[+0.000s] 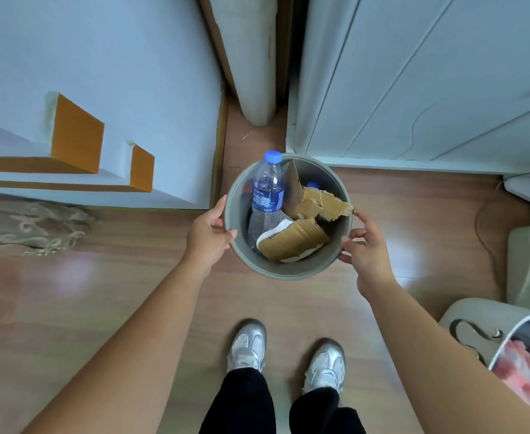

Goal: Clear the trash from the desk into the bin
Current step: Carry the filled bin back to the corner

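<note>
A round grey bin [288, 272] is over the wooden floor in front of my feet. Inside it stand a clear plastic bottle [266, 195] with a blue cap and label, torn brown cardboard pieces [295, 241], and a second blue cap half hidden behind the cardboard. My left hand [210, 233] grips the bin's left rim, thumb over the edge. My right hand [367, 245] is at the right rim, fingers curled against its outside; whether it grips firmly is unclear. The desk is not in view.
A white wall unit with orange shelves [79, 142] is at the left, a white cabinet [429, 89] at the right back. A rolled mat [251, 57] leans in the gap between them. A basket of clothes [526, 355] stands at the right.
</note>
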